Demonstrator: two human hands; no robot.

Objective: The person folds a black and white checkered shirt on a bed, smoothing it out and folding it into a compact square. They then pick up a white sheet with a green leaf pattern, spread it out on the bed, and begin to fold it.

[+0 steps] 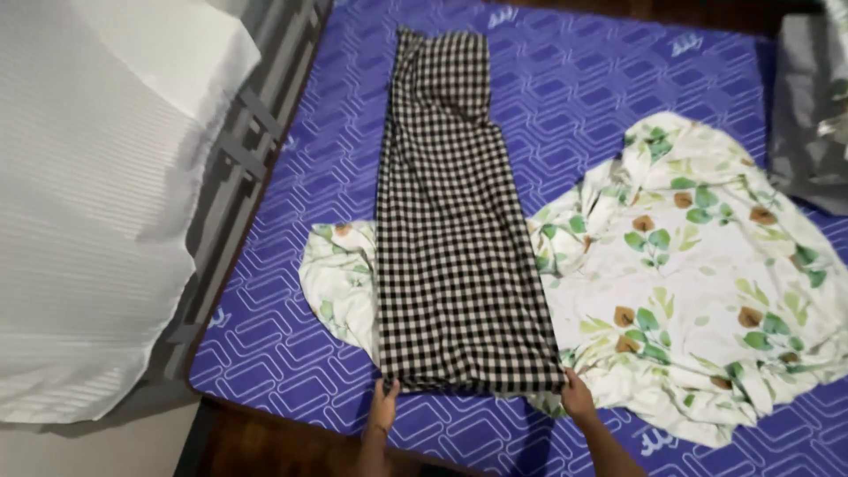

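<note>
The checked cloth lay on the bed, its long axis running straight away from the person. The left hand pinched its near left corner, the right hand its near right corner, both equally close. One checked cloth, one leafy sheet beneath, one white cover leftward.

The checked cloth hides the floral sheet's middle, and the right edge crops the grey fabric
</note>
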